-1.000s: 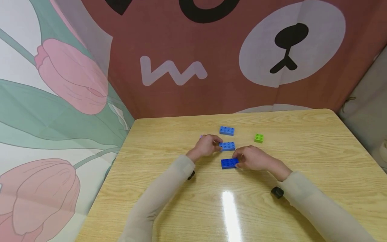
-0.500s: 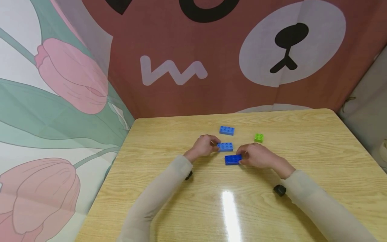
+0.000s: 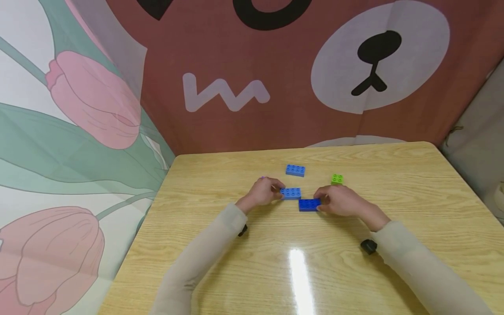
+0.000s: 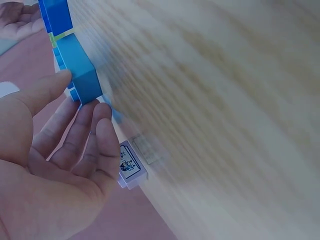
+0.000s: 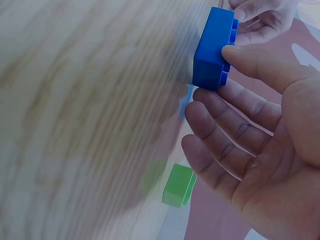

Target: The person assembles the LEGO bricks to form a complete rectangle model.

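My left hand (image 3: 263, 191) pinches the left end of a light blue toy building brick (image 3: 291, 193) between thumb and fingers; the left wrist view shows the thumb on the studded side of this brick (image 4: 80, 67). Just right of it and slightly nearer lies a dark blue brick (image 3: 309, 204). The right hand (image 3: 341, 200) grips that one by its right end, thumb on the studs in the right wrist view, where the brick (image 5: 210, 52) shows its plain side. The two bricks stand close together, corner to corner; I cannot tell whether they touch.
Another light blue brick (image 3: 295, 170) lies farther back on the wooden table (image 3: 220, 271). A small green brick (image 3: 337, 179) sits behind the right hand, partly covered. Beyond the left hand is a lilac brick with a printed panel (image 4: 131, 162), almost hidden in the head view.
The left hand has drawn its light blue brick a little left and nearer. The right hand has shifted the dark blue brick right and away, closer in line with the light blue one.
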